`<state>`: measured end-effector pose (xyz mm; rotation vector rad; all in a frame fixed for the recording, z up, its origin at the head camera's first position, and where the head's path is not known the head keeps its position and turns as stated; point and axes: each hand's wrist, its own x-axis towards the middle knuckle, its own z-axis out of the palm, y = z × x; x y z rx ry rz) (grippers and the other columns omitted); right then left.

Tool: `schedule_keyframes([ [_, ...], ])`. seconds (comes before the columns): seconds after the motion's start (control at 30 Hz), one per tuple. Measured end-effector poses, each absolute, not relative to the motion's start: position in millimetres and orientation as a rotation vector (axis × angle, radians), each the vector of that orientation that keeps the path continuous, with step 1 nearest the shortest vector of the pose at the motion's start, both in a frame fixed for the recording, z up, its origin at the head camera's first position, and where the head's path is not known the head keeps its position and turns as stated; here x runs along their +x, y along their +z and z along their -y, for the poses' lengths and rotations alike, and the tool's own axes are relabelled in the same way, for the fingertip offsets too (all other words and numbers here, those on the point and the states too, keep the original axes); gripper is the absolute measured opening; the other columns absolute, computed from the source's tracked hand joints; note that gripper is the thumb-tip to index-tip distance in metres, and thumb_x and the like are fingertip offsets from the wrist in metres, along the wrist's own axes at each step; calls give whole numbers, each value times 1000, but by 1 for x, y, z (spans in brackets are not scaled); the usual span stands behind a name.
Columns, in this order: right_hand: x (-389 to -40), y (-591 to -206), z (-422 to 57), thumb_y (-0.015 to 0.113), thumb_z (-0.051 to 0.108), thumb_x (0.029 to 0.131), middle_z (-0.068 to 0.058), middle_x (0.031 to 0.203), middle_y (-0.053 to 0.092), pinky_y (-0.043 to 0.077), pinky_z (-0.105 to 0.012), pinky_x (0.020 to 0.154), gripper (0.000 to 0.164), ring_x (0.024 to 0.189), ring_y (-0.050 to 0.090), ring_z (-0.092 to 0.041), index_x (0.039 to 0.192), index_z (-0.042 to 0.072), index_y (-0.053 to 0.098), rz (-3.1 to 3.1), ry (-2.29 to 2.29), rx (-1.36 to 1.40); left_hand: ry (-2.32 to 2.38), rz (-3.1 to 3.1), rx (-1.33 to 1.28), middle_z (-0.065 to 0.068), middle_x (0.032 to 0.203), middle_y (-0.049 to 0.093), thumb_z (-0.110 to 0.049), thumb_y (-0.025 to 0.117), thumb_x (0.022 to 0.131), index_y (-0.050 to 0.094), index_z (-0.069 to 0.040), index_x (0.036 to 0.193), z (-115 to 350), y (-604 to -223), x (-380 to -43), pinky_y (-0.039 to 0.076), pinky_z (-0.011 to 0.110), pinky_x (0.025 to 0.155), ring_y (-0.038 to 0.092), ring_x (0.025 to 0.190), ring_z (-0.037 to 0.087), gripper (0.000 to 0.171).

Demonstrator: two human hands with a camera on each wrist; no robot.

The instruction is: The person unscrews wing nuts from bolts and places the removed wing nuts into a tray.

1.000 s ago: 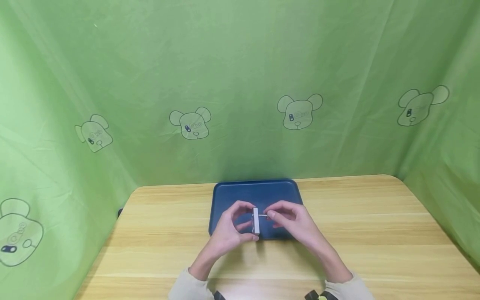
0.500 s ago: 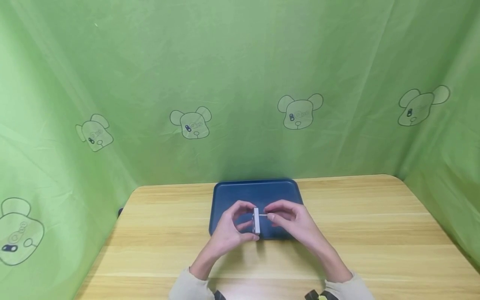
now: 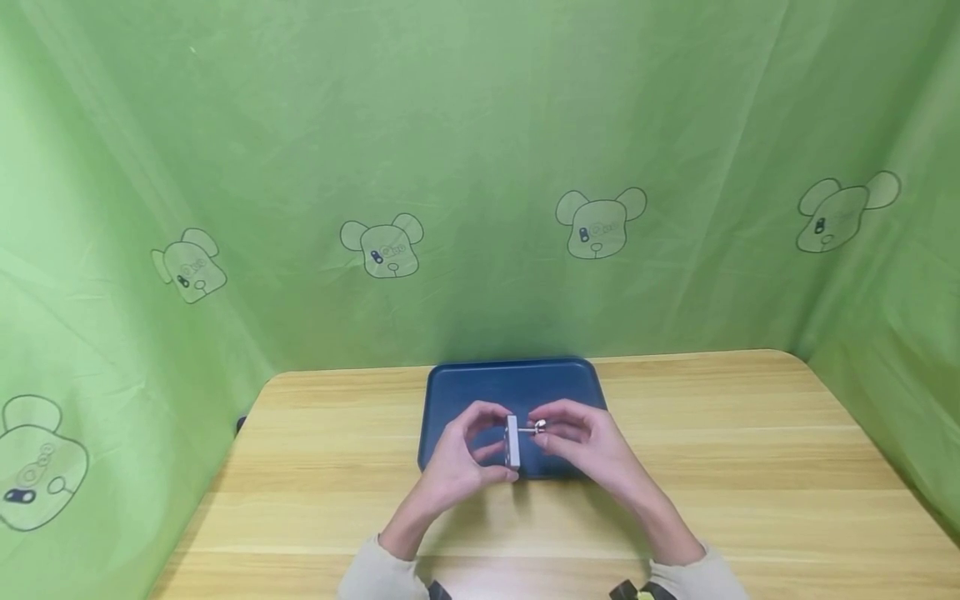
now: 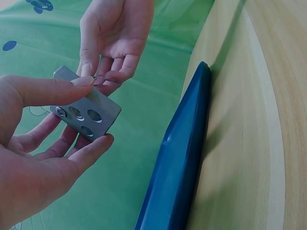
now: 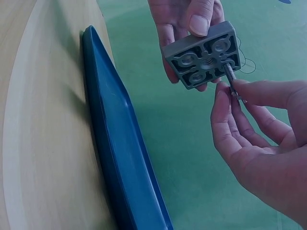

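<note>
My left hand (image 3: 459,468) grips a grey square block (image 3: 513,443) by its edges, thumb on one side and fingers on the other. Several round holes show on the block's face (image 4: 98,103) in the left wrist view. Its other side, seen in the right wrist view, has ring-shaped recesses and ribs. A threaded metal screw (image 5: 230,72) stands out from a corner hole on that side. Thumb and fingertips of my right hand (image 3: 596,442) pinch its outer end, where a small shiny head (image 3: 540,426) shows. Both hands hold these pieces above the tray.
A blue rimmed tray (image 3: 510,379) lies at the back of the wooden table (image 3: 720,467), under and beyond the hands. Green curtains (image 3: 480,125) printed with mouse-like heads enclose the back and sides.
The right thumb has shifted down off the screw's head, so the shiny head now shows between the fingers. The block and left hand have stayed in place.
</note>
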<state>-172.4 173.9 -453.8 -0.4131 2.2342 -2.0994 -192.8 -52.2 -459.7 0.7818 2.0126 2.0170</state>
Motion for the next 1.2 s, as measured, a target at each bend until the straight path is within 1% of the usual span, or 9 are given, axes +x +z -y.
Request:
schedule_keyframes([
  [0.1, -173, -455, -174, 72, -4, 89, -26, 117, 67, 63, -36, 91, 34, 109, 69, -39, 122, -8, 64, -2252, -2092, -405, 2017, -2014, 782, 13, 130, 58, 25, 76, 64, 59, -4, 127, 52, -460, -193, 56, 35, 104, 57, 127, 29, 71],
  [0.2, -173, -455, -174, 71, -5, 90, -26, 116, 68, 63, -41, 91, 32, 109, 68, -42, 121, -9, 64, -2251, -2088, -399, 2021, -2013, 784, 13, 130, 58, 24, 77, 64, 58, -4, 127, 53, -460, -193, 56, 36, 104, 57, 127, 28, 71],
  [0.3, -173, -454, -174, 70, -4, 91, -27, 115, 68, 63, -45, 90, 30, 106, 70, -38, 120, -9, 65, -2252, -2083, -400, 2027, -2013, 787, 14, 129, 58, 24, 77, 64, 58, -4, 126, 53, -461, -194, 55, 36, 104, 57, 127, 28, 71],
  [0.47, -173, -454, -175, 69, -3, 92, -28, 113, 68, 65, -43, 86, 28, 96, 74, -28, 119, -10, 64, -2250, -2067, -416, 2035, -2013, 781, 15, 129, 59, 24, 77, 63, 59, -4, 126, 53, -460, -193, 56, 37, 104, 57, 127, 28, 72],
  [0.67, -173, -456, -176, 68, -4, 92, -31, 115, 66, 63, -48, 88, 28, 100, 73, -35, 119, -12, 64, -2219, -2088, -439, 2035, -2014, 770, 16, 130, 59, 25, 77, 63, 59, -4, 126, 53, -459, -193, 56, 37, 104, 57, 127, 28, 72],
  [0.83, -175, -457, -175, 71, -1, 92, -32, 117, 65, 62, -52, 90, 27, 105, 71, -36, 117, -8, 66, -2237, -2096, -419, 2032, -2020, 767, 14, 129, 60, 24, 77, 63, 59, -4, 126, 53, -459, -193, 56, 37, 104, 57, 127, 27, 72],
  [1.0, -175, -457, -174, 74, 5, 92, -28, 116, 67, 63, -48, 89, 27, 105, 71, -36, 116, -6, 67, -2263, -2089, -422, 2029, -2023, 776, 18, 131, 58, 24, 78, 63, 59, -4, 126, 53, -460, -194, 56, 37, 104, 57, 126, 27, 72],
  [1.1, -174, -456, -174, 74, 8, 93, -30, 117, 65, 64, -46, 89, 27, 105, 71, -36, 116, -6, 67, -2260, -2090, -432, 2028, -2019, 781, 23, 132, 57, 24, 78, 63, 59, -4, 126, 54, -460, -195, 56, 36, 104, 57, 127, 27, 71],
  [1.2, -174, -456, -173, 72, 10, 95, -33, 118, 64, 63, -48, 89, 27, 104, 72, -33, 116, -6, 67, -2253, -2093, -436, 2027, -2019, 779, 23, 132, 57, 24, 78, 63, 59, -4, 126, 54, -460, -195, 56, 37, 104, 57, 126, 27, 71],
])
